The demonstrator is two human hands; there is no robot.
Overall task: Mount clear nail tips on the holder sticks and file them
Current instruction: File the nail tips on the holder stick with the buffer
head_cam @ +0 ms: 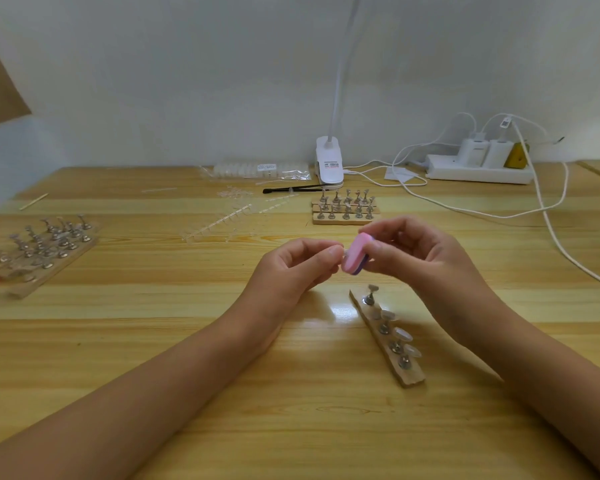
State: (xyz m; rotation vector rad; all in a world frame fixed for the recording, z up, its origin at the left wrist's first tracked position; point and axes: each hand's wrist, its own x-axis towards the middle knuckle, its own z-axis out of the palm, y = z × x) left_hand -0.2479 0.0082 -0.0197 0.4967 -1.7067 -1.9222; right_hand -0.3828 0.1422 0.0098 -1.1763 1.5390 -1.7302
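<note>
My right hand point(426, 251) grips a small pink and purple nail file point(355, 255) above the table's middle. My left hand point(298, 268) pinches something tiny against the file; it looks like a clear nail tip point(344, 251), mostly hidden by my fingertips. Below my right hand lies a wooden strip point(411, 377) with several metal holder sticks. Three of them carry clear nail tips point(403, 335), and the far stick point(370, 294) is bare.
A wooden base with bare holder sticks point(345, 207) stands behind my hands, another point(44, 249) at the left. Clear tip sprues point(229, 223), a bag of tips point(260, 169), a black tool point(291, 189), a clip lamp point(329, 161) and a power strip point(478, 168) with cables lie at the back.
</note>
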